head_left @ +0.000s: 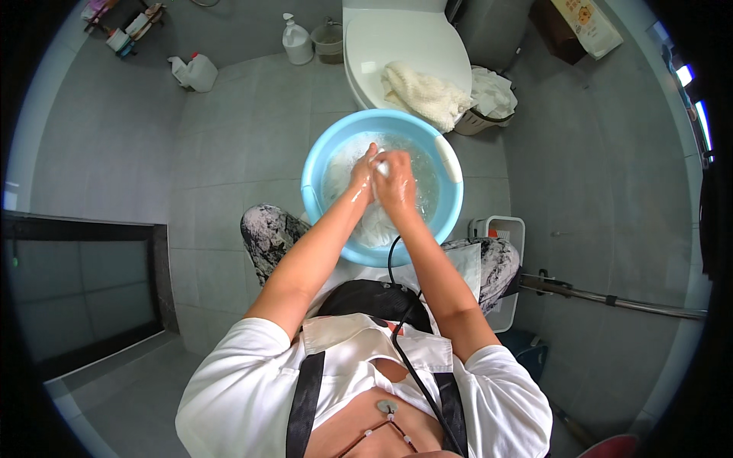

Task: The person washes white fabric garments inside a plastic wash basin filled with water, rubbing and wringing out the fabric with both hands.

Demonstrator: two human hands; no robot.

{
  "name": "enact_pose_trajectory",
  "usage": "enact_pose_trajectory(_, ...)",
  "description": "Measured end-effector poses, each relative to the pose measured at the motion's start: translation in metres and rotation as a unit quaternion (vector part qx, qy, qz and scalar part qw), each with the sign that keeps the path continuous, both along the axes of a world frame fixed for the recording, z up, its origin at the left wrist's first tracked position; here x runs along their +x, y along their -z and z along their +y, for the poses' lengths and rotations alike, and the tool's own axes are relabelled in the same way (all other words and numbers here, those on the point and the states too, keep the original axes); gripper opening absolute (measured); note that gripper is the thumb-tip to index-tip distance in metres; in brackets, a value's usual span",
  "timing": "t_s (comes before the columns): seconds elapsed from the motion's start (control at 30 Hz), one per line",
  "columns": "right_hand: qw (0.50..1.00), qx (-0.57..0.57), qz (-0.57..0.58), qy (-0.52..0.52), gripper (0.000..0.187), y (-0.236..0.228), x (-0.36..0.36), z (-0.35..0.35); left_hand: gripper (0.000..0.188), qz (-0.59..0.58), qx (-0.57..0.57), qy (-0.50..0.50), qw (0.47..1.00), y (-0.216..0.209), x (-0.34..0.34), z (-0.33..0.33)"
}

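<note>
A light blue plastic basin point(313, 164) stands on the floor between my knees, with sudsy water and a white cloth point(376, 227) in it. Both hands are together over the middle of the basin, wet and with suds on the skin. My left hand point(362, 175) is closed against a bunched part of the cloth, its thumb pointing up and its fingers partly hidden. Pressed up beside it, my right hand point(395, 182) is curled into a fist around the same white bunch, slightly blurred. The rest of the cloth spreads below my wrists in the water.
Beyond the basin is a white toilet point(405, 46) with a cream towel point(424, 93) on its lid. A waste bin point(481, 120) stands at its right, a pump bottle point(298, 40) and small bucket point(328, 42) at its left. A white jug point(195, 72) sits farther left.
</note>
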State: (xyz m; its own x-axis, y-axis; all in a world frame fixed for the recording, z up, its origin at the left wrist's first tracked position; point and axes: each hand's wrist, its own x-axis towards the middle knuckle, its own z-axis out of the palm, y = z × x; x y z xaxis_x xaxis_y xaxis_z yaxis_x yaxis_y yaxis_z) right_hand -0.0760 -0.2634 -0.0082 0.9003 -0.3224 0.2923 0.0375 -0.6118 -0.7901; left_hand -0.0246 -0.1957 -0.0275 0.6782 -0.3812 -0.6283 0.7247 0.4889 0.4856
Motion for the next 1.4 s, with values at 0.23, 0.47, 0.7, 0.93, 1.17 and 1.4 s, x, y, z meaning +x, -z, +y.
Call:
enact_pose_trajectory(0.23, 0.986, -0.014, 0.153, 0.058, 0.031, 0.015, 0.027, -0.031, 0.035, -0.032, 0.170, 0.034, 0.984, 0.010, -0.018, -0.008)
enact_pose_trajectory(0.47, 0.982, 0.061, 0.168, 0.057, 0.032, 0.067, 0.017, -0.076, 0.041, -0.074, -0.007, -0.072, 0.995, 0.041, 0.018, 0.029)
enact_pose_trajectory(0.7, 0.932, -0.147, 0.303, -0.135, 0.047, 0.056, 0.006, -0.057, 0.040, -0.017, -0.028, -0.138, 0.990, 0.061, 0.013, 0.050)
enact_pose_trajectory(0.93, 0.883, -0.160, 0.433, -0.087, 0.044, 0.084, 0.025, -0.057, 0.038, -0.047, -0.103, -0.088, 0.990, 0.091, 0.012, 0.047)
enact_pose_trajectory(1.17, 0.966, 0.125, 0.106, -0.201, 0.047, -0.022, 0.009, -0.020, 0.034, 0.022, -0.069, -0.030, 0.997, 0.021, 0.003, 0.027)
enact_pose_trajectory(1.4, 0.983, 0.052, 0.046, -0.167, 0.023, -0.029, -0.019, 0.016, 0.030, -0.071, -0.125, -0.024, 0.989, 0.034, 0.012, 0.026)
